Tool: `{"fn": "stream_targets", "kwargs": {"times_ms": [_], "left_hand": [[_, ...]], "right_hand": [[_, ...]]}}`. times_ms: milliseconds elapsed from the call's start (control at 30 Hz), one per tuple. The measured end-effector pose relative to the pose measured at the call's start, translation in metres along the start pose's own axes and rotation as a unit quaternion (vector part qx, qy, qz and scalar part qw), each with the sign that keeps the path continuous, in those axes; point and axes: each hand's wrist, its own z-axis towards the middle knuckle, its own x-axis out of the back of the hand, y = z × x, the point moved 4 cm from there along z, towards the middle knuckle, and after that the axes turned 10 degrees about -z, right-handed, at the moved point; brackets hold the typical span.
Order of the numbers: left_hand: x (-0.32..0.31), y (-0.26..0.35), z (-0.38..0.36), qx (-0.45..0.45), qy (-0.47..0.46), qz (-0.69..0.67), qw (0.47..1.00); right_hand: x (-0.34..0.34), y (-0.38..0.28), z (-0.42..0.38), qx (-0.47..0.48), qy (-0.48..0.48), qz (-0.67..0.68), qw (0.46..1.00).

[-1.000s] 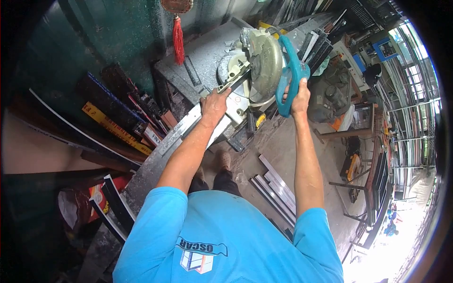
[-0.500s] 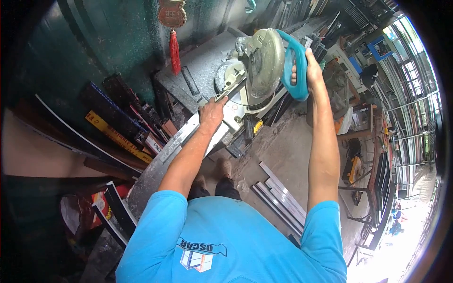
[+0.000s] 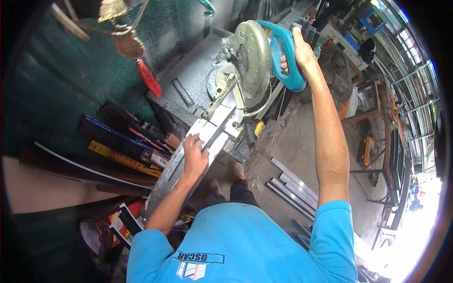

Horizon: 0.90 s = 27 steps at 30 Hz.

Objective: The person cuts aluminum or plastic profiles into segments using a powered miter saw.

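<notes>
A miter saw (image 3: 252, 61) with a dusty, pale blade guard stands on the bench, its head raised. My right hand (image 3: 302, 54) is wrapped round the saw's teal handle (image 3: 295, 78). Below and left of the saw, my left hand (image 3: 194, 158) is on a long white profile (image 3: 218, 145) lying along the saw's bed. Its fingers bend over the far side, while the thumb sticks out toward the saw. The profile's end under the palm and the fingertips' exact contact are hidden.
Metal bars (image 3: 295, 188) lie on the floor to the right of my feet. Boxes and strips (image 3: 125, 155) lean by the green wall at left. A red tassel (image 3: 150, 79) hangs above the bench. Racks of long profiles (image 3: 406, 85) stand at far right.
My left hand has drawn back from the saw's fence, down along the bed toward me. My right hand stays on the handle. The view has shifted, and more of the hanging ornament shows.
</notes>
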Motion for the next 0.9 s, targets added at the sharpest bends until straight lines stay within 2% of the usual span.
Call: {"fn": "stream_targets", "kwargs": {"times_ms": [67,133,300,367,500,600,667,767,800,900], "left_hand": [[0.015,0.015,-0.016,-0.019,-0.007,0.007,1.0],[0.027,0.017,-0.029,0.072,-0.009,-0.122,0.99],[0.039,0.029,-0.043,0.028,-0.007,-0.113,0.993],[0.04,0.035,-0.043,0.056,0.0,-0.145,0.988],[0.042,0.035,-0.041,0.042,-0.011,-0.141,0.989],[0.041,0.03,-0.038,0.091,-0.033,-0.143,0.985],[0.035,0.016,-0.032,0.173,-0.046,-0.2,0.963],[0.028,0.017,-0.01,0.203,-0.048,-0.248,0.946],[0.016,-0.001,-0.005,0.07,-0.059,-0.176,0.98],[-0.006,-0.011,0.015,0.026,-0.083,-0.147,0.985]], "right_hand": [[0.0,0.001,0.001,-0.005,-0.004,-0.001,1.0],[0.001,0.002,0.002,-0.007,-0.002,0.0,1.0],[-0.002,0.001,0.0,-0.016,-0.003,0.003,1.0],[-0.002,0.006,0.001,0.007,-0.004,-0.006,1.0],[-0.002,0.01,0.0,-0.001,0.006,-0.016,1.0],[-0.001,0.011,0.0,0.001,0.008,-0.009,1.0],[-0.001,0.011,-0.001,0.004,0.006,-0.005,1.0],[-0.001,0.01,-0.002,0.011,-0.003,0.0,1.0],[-0.001,0.01,-0.002,0.014,-0.007,0.001,1.0],[-0.002,0.011,-0.003,0.025,-0.02,-0.002,0.999]]}}
